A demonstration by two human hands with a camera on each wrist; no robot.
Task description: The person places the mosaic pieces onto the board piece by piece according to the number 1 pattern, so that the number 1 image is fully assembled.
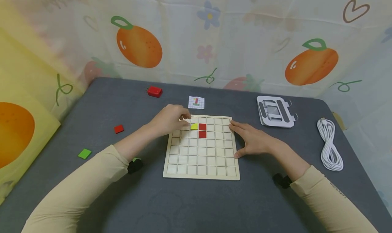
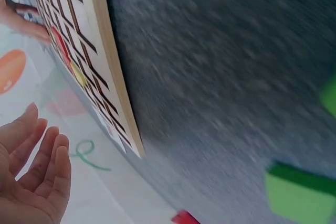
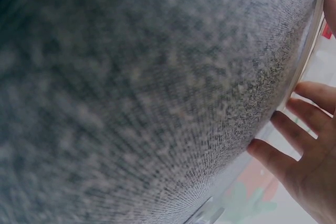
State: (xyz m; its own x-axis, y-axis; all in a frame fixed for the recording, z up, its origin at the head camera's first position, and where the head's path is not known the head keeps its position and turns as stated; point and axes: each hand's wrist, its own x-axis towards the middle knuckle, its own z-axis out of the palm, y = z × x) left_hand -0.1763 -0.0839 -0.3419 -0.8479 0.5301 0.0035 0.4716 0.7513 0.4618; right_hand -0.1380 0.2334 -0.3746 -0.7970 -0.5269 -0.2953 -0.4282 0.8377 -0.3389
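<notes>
Wooden grid board [image 1: 201, 159]: flat on the grey desk [image 1: 190, 209], centred in front of the person, presumably so both arms reach it.
Cells in use: a yellow tile [image 1: 194, 126] sits directly left of the upper red tile [image 1: 202, 127]; the lower red tile [image 1: 202, 134] is just beneath.
Left hand [image 1: 171, 118]: at the board's far left corner, fingers loosely curved, thumb apart; I see nothing in them.
Right hand [image 1: 252, 137]: fingers spread, gripping nothing, tips against the board's right edge, probably steadying it.
Grid card [image 1: 196, 102]: just beyond the board, likely in plain sight for consulting; it shows yellow, red and green squares.
Loose pieces: a stray red tile [image 1: 118, 129] and a green tile [image 1: 84, 153] wait leftward; another green piece [image 1: 136, 159] peeks past the dark wrist camera [image 1: 134, 166].
Outskirts: red plug adapter [image 1: 154, 92], folding stand [image 1: 274, 116] and bundled white cable [image 1: 330, 146], seemingly kept out of the way.
Writing: faint letters [image 1: 55, 1] like "ppy" on the backdrop cloth [image 1: 183, 32]; the right sleeve's [image 1: 324, 192] print is too small to read.
</notes>
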